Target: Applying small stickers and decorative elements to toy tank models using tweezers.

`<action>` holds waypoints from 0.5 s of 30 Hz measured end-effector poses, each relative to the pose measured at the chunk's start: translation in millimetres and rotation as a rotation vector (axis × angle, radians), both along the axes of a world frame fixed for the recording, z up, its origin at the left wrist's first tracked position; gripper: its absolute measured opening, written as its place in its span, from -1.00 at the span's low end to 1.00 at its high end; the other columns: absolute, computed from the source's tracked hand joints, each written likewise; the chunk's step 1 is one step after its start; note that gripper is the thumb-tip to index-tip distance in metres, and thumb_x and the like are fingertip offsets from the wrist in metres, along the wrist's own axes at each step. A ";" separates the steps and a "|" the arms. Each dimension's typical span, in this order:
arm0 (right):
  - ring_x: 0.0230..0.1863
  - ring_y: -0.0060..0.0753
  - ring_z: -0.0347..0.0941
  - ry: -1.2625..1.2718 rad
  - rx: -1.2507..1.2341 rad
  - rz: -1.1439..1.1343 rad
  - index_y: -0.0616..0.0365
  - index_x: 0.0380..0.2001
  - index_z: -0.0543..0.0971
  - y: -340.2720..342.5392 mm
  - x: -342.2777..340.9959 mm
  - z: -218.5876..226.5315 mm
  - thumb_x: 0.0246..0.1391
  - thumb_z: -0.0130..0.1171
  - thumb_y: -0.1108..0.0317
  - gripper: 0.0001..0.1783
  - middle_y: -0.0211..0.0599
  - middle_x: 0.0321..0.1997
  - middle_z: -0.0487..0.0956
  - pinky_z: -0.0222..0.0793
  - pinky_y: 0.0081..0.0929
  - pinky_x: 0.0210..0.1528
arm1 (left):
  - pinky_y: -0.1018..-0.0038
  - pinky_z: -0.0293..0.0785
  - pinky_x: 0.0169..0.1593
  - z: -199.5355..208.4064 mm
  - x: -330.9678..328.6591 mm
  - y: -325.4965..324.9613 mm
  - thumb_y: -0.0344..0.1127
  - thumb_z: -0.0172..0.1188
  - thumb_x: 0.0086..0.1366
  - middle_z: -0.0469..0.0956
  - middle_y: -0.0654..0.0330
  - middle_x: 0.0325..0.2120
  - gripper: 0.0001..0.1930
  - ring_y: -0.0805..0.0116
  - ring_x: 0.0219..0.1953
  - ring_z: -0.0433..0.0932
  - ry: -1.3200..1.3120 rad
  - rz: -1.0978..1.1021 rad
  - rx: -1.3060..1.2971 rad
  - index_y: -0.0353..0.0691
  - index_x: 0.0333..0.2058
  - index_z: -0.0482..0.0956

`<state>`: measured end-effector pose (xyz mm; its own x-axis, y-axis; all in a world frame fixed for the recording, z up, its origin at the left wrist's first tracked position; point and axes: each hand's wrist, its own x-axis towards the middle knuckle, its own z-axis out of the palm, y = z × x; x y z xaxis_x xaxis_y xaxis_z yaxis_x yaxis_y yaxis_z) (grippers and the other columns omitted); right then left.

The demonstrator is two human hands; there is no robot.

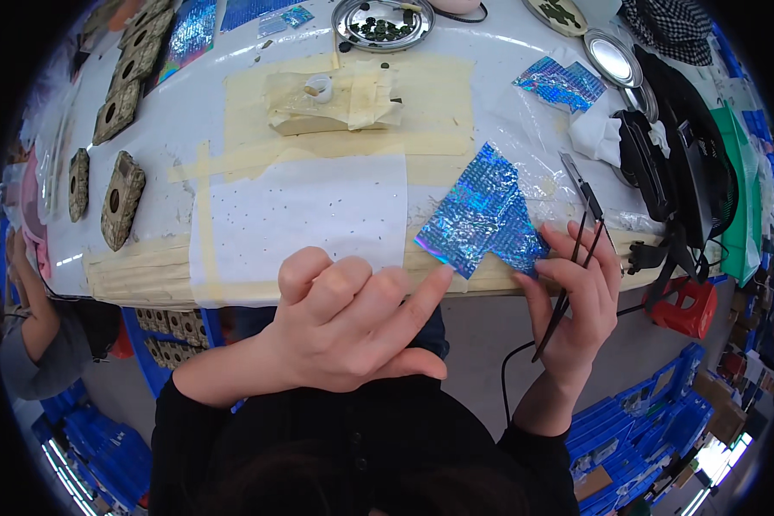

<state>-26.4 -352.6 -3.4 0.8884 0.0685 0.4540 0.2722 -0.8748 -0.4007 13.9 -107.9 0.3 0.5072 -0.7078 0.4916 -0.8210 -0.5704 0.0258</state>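
A shiny blue holographic sheet (pixel 488 211) with angled cut edges stands at the table's front edge, right of centre. The tip of my left index finger touches its lower left corner. On my left hand (pixel 344 322) the index finger and thumb are stretched out apart, the other fingers are curled, and nothing is held. My right hand (pixel 586 297) has black tweezers (pixel 566 301) between its fingers, points downward. Its thumb and fingers are also at the sheet's lower right corner. Left of the sheet lies white paper (pixel 301 206) dotted with tiny specks.
Camouflage-patterned pieces (pixel 123 199) with round holes lie at the left. Farther back are a paper-covered block (pixel 331 103) with a small white cup (pixel 319 88) and a metal plate (pixel 383 26) of dark green bits. A utility knife (pixel 581 185) and black bag (pixel 692 146) lie right.
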 end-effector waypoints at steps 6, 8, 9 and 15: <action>-0.09 -0.17 0.53 -0.074 -0.092 0.062 0.06 -0.40 0.66 -5.1 0.8 -1.7 -0.33 0.36 0.47 -0.72 -0.27 -0.19 0.67 0.37 -0.08 0.11 | 0.35 0.05 -0.16 -2.3 1.4 -4.7 0.34 -0.19 0.31 0.25 0.35 -0.44 -0.37 0.34 -0.31 0.17 0.025 -0.015 -0.004 0.00 -0.16 0.71; -0.09 -0.17 0.53 -0.072 -0.100 0.082 0.06 -0.39 0.66 -6.9 0.4 -3.1 -0.34 0.33 0.46 -0.72 -0.27 -0.19 0.67 0.37 -0.09 0.11 | 0.34 0.05 -0.16 -3.6 1.1 -5.6 0.33 -0.19 0.31 0.25 0.35 -0.44 -0.37 0.34 -0.32 0.17 0.042 -0.002 -0.016 -0.01 -0.16 0.71; -0.09 -0.17 0.53 -0.070 -0.104 0.092 0.06 -0.39 0.66 -7.7 0.2 -3.2 -0.35 0.32 0.45 -0.71 -0.27 -0.19 0.67 0.38 -0.09 0.10 | 0.34 0.06 -0.16 -4.0 1.1 -6.0 0.33 -0.18 0.32 0.25 0.35 -0.45 -0.37 0.34 -0.32 0.18 0.050 0.005 -0.021 -0.01 -0.17 0.71; -0.11 -0.20 0.51 -0.084 -0.117 0.097 0.07 -0.36 0.68 -7.2 -3.7 -1.3 -0.35 0.29 0.44 -0.69 -0.29 -0.19 0.67 0.43 -0.23 -0.04 | 0.34 0.05 -0.20 -0.7 0.9 -2.1 0.33 -0.18 0.32 0.24 0.35 -0.48 -0.36 0.34 -0.37 0.17 0.071 -0.011 -0.063 -0.04 -0.18 0.71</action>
<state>-30.1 -359.8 -4.7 0.8344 0.2085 0.5103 0.3855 -0.8824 -0.2699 14.8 -110.1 -0.4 0.5346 -0.6824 0.4986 -0.8220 -0.5568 0.1192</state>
